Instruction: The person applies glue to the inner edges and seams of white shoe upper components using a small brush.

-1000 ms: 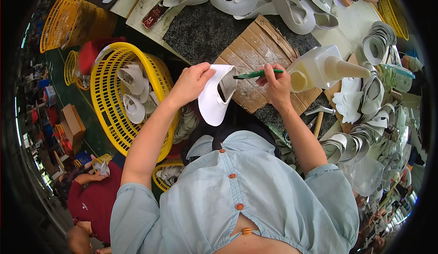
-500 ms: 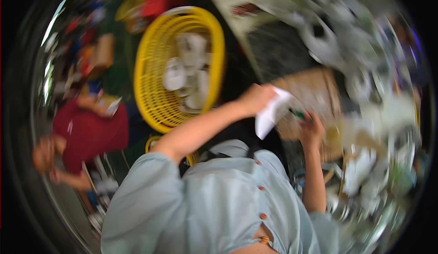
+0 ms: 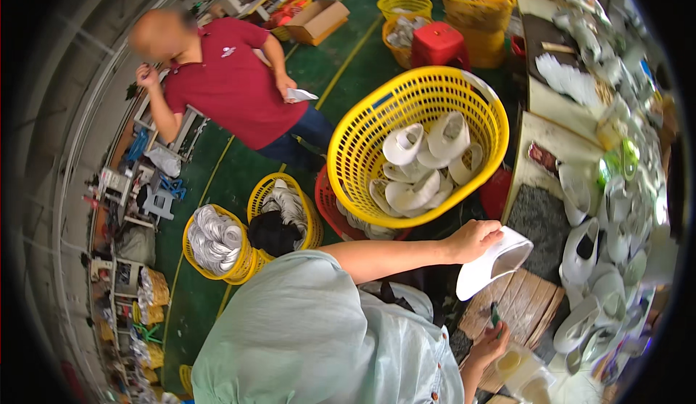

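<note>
My left hand [image 3: 475,241] pinches the edge of a white shoe upper [image 3: 500,259], its opening facing toward the right. Just below it, my right hand [image 3: 491,344] grips a small dark green tool [image 3: 495,314]; its exact kind is too small to tell. The tool's end points up toward the upper without touching it. Beneath both hands lies a scored wooden board [image 3: 511,302] on the workbench. Similar white uppers [image 3: 417,186] are piled in a large yellow basket [image 3: 355,132] beyond my left forearm.
White shoes [image 3: 580,248] crowd the bench at right, near a dark grey mat [image 3: 540,223] and plastic containers [image 3: 522,371]. Smaller yellow baskets [image 3: 239,270], a red stool [image 3: 438,45] and a cardboard box [image 3: 317,21] stand on the floor. A person in a maroon shirt [image 3: 232,77] stands at left.
My view has swung leftward, and the blur has eased. The basket and the person now appear farther right. Both hands keep their hold on the upper and the green tool.
</note>
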Motion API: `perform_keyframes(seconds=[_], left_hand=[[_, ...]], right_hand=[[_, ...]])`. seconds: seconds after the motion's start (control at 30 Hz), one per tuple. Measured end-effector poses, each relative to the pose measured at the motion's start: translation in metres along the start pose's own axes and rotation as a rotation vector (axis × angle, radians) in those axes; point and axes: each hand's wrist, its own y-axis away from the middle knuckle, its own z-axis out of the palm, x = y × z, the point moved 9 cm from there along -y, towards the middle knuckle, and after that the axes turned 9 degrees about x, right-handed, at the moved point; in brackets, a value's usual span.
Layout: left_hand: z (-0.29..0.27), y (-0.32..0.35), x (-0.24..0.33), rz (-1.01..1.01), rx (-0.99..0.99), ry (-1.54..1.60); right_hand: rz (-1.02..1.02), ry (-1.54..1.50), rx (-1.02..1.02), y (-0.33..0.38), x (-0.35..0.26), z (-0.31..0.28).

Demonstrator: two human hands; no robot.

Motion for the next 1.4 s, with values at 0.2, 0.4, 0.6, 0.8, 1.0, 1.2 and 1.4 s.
perform_keyframes(seconds=[0.2,0.4,0.6,0.8,1.0,1.2,1.4], left_hand=[[-0.027,-0.011,0.043,0.186,0.161,0.112],[-0.009,-0.005,0.003,0.051,0.357,0.133],[0.026,0.002,-0.046,-0.208,0.417,0.210],[0.042,0.014,-0.065,-0.489,0.285,0.468],[0.048,0.012,-0.083,-0.454,0.301,0.421],[0.041,0.006,-0.077,-0.438,0.304,0.402],[0.055,0.022,-0.062,-0.685,0.145,0.940]], right_hand=[[0.219,-0.159,0.116,-0.031,0.004,-0.033],[-0.324,0.135,-0.015,-0.078,-0.151,-0.052],[-0.603,0.195,-0.212,-0.070,-0.215,0.004],[-0.673,0.290,-0.243,-0.071,-0.211,0.028],[-0.658,0.345,-0.193,-0.077,-0.214,0.036],[-0.694,0.375,-0.179,-0.080,-0.212,0.048],[-0.664,0.367,-0.129,-0.093,-0.218,0.046]])
